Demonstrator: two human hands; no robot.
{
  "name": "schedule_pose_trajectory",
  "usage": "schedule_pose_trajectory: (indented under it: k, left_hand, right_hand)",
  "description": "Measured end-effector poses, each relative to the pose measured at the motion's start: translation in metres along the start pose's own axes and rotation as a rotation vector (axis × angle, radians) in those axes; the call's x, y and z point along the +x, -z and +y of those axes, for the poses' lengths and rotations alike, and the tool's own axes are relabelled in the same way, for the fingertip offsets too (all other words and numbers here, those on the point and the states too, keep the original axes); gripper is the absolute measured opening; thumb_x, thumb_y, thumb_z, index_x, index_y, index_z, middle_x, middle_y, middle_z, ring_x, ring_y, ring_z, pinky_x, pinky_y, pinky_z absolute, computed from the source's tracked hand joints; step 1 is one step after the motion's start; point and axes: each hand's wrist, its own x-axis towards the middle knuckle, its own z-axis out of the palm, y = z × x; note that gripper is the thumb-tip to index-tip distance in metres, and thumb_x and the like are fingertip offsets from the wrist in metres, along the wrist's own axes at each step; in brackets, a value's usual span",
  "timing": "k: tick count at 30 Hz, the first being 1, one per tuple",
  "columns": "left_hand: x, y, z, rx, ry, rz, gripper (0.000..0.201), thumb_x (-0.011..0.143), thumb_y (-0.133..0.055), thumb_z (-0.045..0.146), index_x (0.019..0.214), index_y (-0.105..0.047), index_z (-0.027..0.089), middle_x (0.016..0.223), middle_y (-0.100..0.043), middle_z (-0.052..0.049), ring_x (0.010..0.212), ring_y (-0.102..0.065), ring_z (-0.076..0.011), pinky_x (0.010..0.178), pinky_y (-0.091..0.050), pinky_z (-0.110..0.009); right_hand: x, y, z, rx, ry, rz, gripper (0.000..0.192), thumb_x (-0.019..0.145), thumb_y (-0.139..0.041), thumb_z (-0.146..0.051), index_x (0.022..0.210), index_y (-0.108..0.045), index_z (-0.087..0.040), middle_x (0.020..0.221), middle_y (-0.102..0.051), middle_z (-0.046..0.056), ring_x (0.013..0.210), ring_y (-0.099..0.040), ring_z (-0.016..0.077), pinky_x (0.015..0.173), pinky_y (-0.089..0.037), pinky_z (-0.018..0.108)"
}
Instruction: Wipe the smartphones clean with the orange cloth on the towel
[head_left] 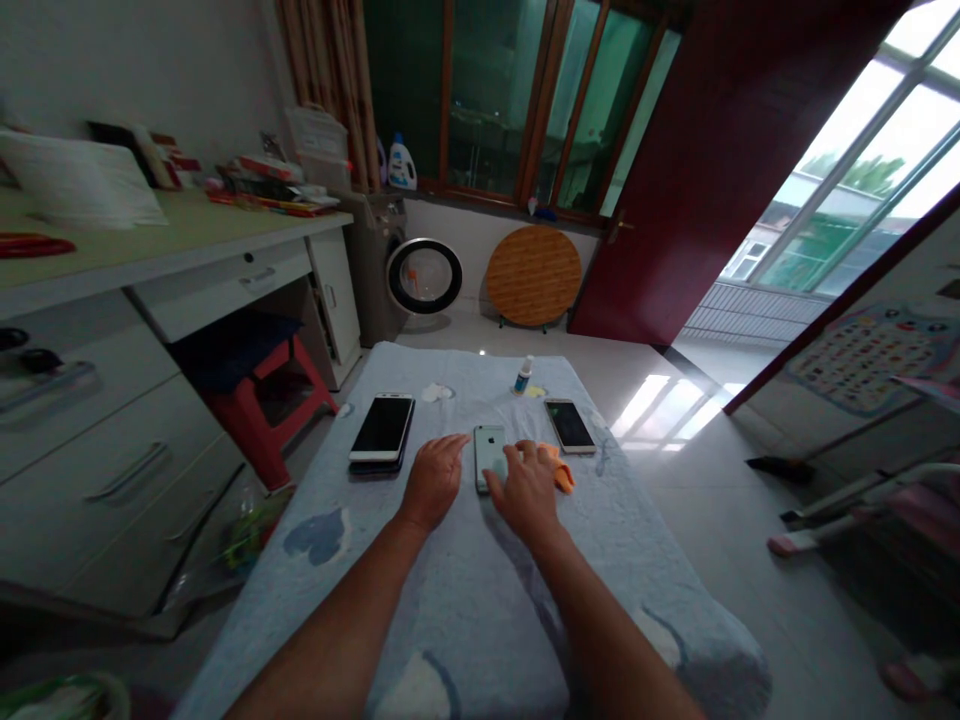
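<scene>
A smartphone (489, 446) lies back side up on the cloth-covered table, its apple logo facing me. To its left is my left hand (436, 482), fingers stretched forward and nothing in them, the tips close to the phone's edge. My right hand (527, 488) reaches over the phone's lower right, thumb on its back and the other fingers spread apart along the right side. An orange cloth (562, 474) lies partly hidden behind that hand.
A white phone (382, 428) rests on a dark one at the left. Another phone (570, 426) lies at the right, below a small spray bottle (523, 375). Beyond the patterned tablecloth (315, 600) stand a red stool (277, 400) and a washing machine with its door (425, 276) swung out.
</scene>
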Motion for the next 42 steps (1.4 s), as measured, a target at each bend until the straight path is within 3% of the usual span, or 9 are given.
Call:
schedule_pose_trajectory:
  k: [3,6,13,17,22,33,37,42]
  left_hand:
    - [0.000,0.002,0.001,0.009,0.007,0.006,0.042,0.086,-0.039,0.009,0.119,-0.062,0.019,0.118,-0.066,-0.007,0.109,-0.058,-0.0207,0.100,-0.045,-0.039]
    - [0.000,0.003,0.001,0.013,0.018,-0.008,0.042,0.085,-0.039,0.008,0.120,-0.062,0.016,0.118,-0.066,-0.008,0.109,-0.058,-0.0209,0.101,-0.044,-0.038]
    - [0.000,-0.001,-0.002,0.025,0.012,-0.026,0.043,0.086,-0.039,0.008,0.122,-0.060,0.017,0.119,-0.067,-0.008,0.108,-0.059,-0.0209,0.099,-0.046,-0.039]
    - [0.000,-0.002,-0.003,0.023,0.014,-0.020,0.041,0.087,-0.041,0.009,0.122,-0.060,0.018,0.119,-0.067,-0.008,0.108,-0.059,-0.0210,0.099,-0.046,-0.039]
    - [-0.001,-0.001,-0.002,0.032,0.023,-0.032,0.039,0.088,-0.042,0.011,0.122,-0.060,0.017,0.119,-0.066,-0.008,0.108,-0.059,-0.0218,0.098,-0.046,-0.039]
    - [0.000,0.001,0.001,0.037,0.056,-0.062,0.041,0.087,-0.041,0.008,0.123,-0.059,0.016,0.119,-0.066,-0.008,0.108,-0.058,-0.0213,0.099,-0.043,-0.037]
    - [-0.002,-0.001,0.001,0.109,0.104,-0.138,0.040,0.085,-0.045,0.009,0.122,-0.061,0.018,0.120,-0.066,-0.006,0.108,-0.056,-0.0226,0.099,-0.041,-0.039]
    - [-0.004,-0.003,0.000,0.165,0.125,-0.188,0.037,0.085,-0.051,0.014,0.119,-0.062,0.020,0.123,-0.065,-0.005,0.112,-0.052,-0.0237,0.101,-0.037,-0.039]
  right_hand:
    - [-0.004,-0.014,-0.021,-0.007,-0.070,-0.077,0.050,0.080,-0.060,-0.053,0.111,-0.060,-0.013,0.108,-0.056,0.018,0.101,-0.048,0.0316,0.090,-0.034,0.043]
    - [-0.002,-0.019,-0.027,-0.022,-0.113,-0.112,0.046,0.079,-0.061,-0.049,0.106,-0.062,-0.011,0.106,-0.058,0.019,0.100,-0.051,0.0320,0.089,-0.035,0.043]
    - [0.012,-0.001,-0.020,0.013,-0.142,-0.200,0.028,0.087,-0.049,-0.031,0.099,-0.065,-0.013,0.091,-0.068,0.016,0.084,-0.063,0.0264,0.072,-0.039,0.033]
    - [0.018,0.004,-0.008,0.070,-0.144,-0.175,0.032,0.089,-0.041,-0.020,0.113,-0.061,-0.014,0.089,-0.070,0.013,0.083,-0.065,0.0235,0.071,-0.038,0.029]
    - [0.021,-0.004,0.012,0.138,-0.163,-0.054,0.045,0.082,-0.037,-0.008,0.123,-0.054,-0.005,0.099,-0.069,0.017,0.093,-0.063,0.0230,0.079,-0.040,0.027]
    - [0.021,-0.033,0.022,0.207,-0.209,0.047,0.045,0.079,-0.036,-0.007,0.117,-0.060,-0.007,0.094,-0.070,0.015,0.088,-0.063,0.0227,0.080,-0.042,0.029]
    - [0.017,-0.035,0.019,0.197,-0.167,0.012,0.043,0.079,-0.038,-0.007,0.115,-0.061,-0.008,0.097,-0.068,0.016,0.090,-0.061,0.0224,0.082,-0.042,0.030]
    - [0.013,-0.025,0.004,0.134,-0.170,-0.073,0.029,0.083,-0.041,-0.014,0.099,-0.065,-0.011,0.093,-0.062,0.013,0.087,-0.058,0.0214,0.081,-0.040,0.028]
